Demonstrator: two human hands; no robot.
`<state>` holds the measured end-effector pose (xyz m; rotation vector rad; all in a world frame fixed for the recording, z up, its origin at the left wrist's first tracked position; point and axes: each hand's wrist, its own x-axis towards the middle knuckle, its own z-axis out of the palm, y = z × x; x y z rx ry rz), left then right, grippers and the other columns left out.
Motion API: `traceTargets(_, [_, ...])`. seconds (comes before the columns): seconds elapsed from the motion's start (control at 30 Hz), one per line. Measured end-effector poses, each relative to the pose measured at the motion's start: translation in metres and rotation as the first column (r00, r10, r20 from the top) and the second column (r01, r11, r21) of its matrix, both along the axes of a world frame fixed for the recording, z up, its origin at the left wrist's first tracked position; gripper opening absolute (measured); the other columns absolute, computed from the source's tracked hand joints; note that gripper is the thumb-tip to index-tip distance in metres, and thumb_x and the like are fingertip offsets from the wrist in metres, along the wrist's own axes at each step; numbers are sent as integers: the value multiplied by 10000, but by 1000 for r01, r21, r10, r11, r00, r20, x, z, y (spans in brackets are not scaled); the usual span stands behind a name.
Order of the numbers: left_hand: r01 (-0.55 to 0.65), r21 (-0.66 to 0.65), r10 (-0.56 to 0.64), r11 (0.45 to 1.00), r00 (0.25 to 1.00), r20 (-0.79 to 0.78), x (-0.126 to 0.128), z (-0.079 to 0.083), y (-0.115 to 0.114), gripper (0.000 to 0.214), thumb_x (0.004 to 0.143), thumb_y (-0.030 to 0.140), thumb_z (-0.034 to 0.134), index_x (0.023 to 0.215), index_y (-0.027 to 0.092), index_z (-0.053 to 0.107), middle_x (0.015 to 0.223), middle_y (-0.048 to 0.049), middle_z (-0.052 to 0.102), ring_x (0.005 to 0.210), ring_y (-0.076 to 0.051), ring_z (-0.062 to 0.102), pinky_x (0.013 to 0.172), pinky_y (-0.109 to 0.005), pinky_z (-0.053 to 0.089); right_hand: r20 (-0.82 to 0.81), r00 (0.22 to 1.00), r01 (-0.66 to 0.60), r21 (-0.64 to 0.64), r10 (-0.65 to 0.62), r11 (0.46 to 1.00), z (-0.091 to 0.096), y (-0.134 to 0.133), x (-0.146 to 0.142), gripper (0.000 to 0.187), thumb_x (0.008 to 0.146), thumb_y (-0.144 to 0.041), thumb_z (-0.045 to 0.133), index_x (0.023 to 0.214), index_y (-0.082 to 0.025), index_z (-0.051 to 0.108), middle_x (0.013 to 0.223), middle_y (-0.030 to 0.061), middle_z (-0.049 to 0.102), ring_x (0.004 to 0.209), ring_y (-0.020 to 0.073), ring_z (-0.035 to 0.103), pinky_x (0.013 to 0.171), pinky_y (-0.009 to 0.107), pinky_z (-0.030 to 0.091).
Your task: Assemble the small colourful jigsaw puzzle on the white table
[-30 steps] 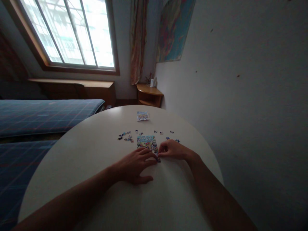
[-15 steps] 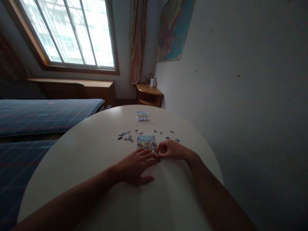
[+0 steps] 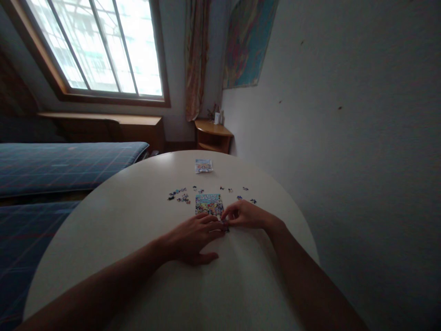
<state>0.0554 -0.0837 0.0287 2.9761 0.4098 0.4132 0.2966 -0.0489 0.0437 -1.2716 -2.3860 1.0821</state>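
Observation:
A small colourful picture sheet [image 3: 209, 202] lies near the middle of the round table. My left hand [image 3: 198, 234] rests flat with its fingers apart, covering the sheet's lower side. At the lower right corner, my right hand [image 3: 244, 214] has its thumb and forefinger closed on a puzzle piece [image 3: 225, 227], beside my left fingertips. The piece is partly hidden by the fingers of both hands. Loose puzzle pieces [image 3: 183, 198] lie in a cluster left of the sheet, and several more [image 3: 240, 197] are scattered beyond and to the right.
The white table [image 3: 138, 207] holds a small picture packet [image 3: 204, 166] near its far edge. A bed with a plaid cover [image 3: 69, 165] stands to the left. A wall [image 3: 344, 161] runs along the right, with a corner shelf [image 3: 213, 129] behind the table.
My right forefinger has shifted slightly left at the sheet's corner, and a little more of the puzzle piece shows. My left hand stays nearly in place.

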Motion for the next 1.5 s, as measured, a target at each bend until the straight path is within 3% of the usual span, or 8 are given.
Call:
traceTargets(0.27, [-32, -13, 32, 999, 999, 31, -4, -5, 6, 442, 905, 404, 578, 1310, 231, 541, 1304, -91, 608, 1195, -270, 547, 1051, -451, 419, 16, 1000, 7, 25, -8, 1000, -1, 2, 0, 253, 770, -362, 742, 939, -177, 775, 659, -8, 610, 611, 112, 531, 569, 221, 377])
traceTargets(0.47, [-220, 21, 217, 975, 972, 87, -18, -13, 24, 331, 946, 324, 538, 1265, 241, 567, 1344, -80, 581, 1242, -264, 524, 1035, -464, 451, 1, 1000, 15, 37, -16, 999, 1, -1, -3, 274, 772, -366, 738, 954, -162, 760, 648, -21, 596, 589, 102, 517, 571, 221, 373])
traceTargets(0.67, [-395, -20, 394, 918, 909, 135, -33, -29, 44, 421, 942, 281, 536, 1361, 247, 521, 1478, -92, 482, 1354, -278, 439, 1096, -505, 415, 6, 999, 43, 39, -43, 998, 1, -1, -5, 360, 763, -342, 748, 1070, -157, 721, 679, -16, 631, 603, 110, 555, 608, 230, 406])
traceTargets(1.07, [-365, -87, 373, 927, 921, 109, -35, -37, 48, 389, 956, 308, 511, 1333, 231, 563, 1459, -88, 519, 1360, -252, 460, 1131, -474, 379, 60, 997, 40, 108, -47, 993, -2, 1, -4, 378, 793, -369, 724, 1094, -143, 685, 708, 1, 649, 621, 131, 579, 634, 254, 435])
traceTargets(1.17, [-365, -87, 373, 927, 921, 114, -35, -38, 48, 371, 962, 312, 504, 1316, 229, 574, 1453, -89, 526, 1361, -251, 460, 1129, -471, 380, 101, 994, 16, 270, -45, 963, -7, 4, -3, 449, 760, -411, 762, 1124, -156, 698, 955, 88, 689, 847, 200, 635, 792, 319, 482])
traceTargets(1.27, [-359, -83, 366, 930, 925, 105, -35, -37, 47, 367, 970, 316, 491, 1315, 219, 574, 1454, -91, 525, 1360, -251, 460, 1132, -463, 378, 114, 992, -2, 419, -51, 908, -12, 8, -1, 586, 716, -430, 804, 1229, -182, 666, 1303, 153, 606, 1209, 297, 537, 1053, 435, 386])
traceTargets(1.37, [-351, -81, 358, 933, 929, 96, -35, -36, 47, 364, 977, 312, 478, 1315, 215, 572, 1457, -91, 522, 1363, -246, 457, 1139, -453, 370, 139, 988, 2, 402, -63, 916, -16, 9, 1, 634, 741, -447, 783, 1300, -195, 625, 1425, 156, 537, 1330, 328, 448, 1126, 503, 303])
traceTargets(1.5, [-355, -87, 362, 931, 929, 81, -36, -38, 48, 369, 984, 314, 464, 1330, 232, 561, 1477, -78, 503, 1374, -241, 447, 1168, -472, 319, 139, 989, -6, 381, -50, 925, -17, 10, 3, 610, 755, -474, 764, 1288, -205, 639, 1407, 149, 558, 1338, 323, 454, 1130, 513, 309])
